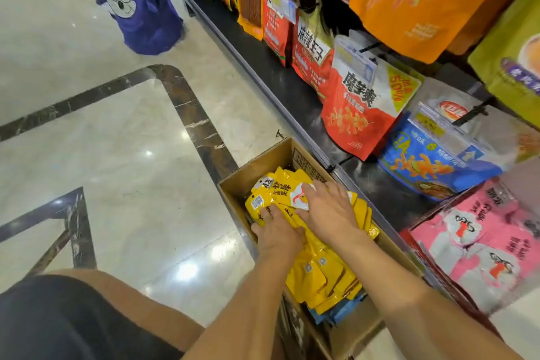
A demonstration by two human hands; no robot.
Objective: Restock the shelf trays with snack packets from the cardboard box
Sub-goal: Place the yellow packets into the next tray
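Observation:
An open cardboard box [257, 165] stands on the floor against the shelf base, filled with yellow snack packets [321, 269]. Both my hands are inside it. My left hand [277, 229] presses down on the packets at the box's left side, fingers curled around a few of them. My right hand [327, 210] lies spread flat over the top of the pile, partly covering a packet with a white and red print [301, 196]. A tray with pink snack packets [482, 242] sits on the shelf to the right of the box.
Hanging snack bags fill the shelf above: red and white ones [359, 114], a blue one [423, 161], large orange ones [423, 0]. A purple cartoon-character figure [137, 6] stands on the polished marble floor [117, 140]. My knee in dark shorts [58, 318] is at bottom left.

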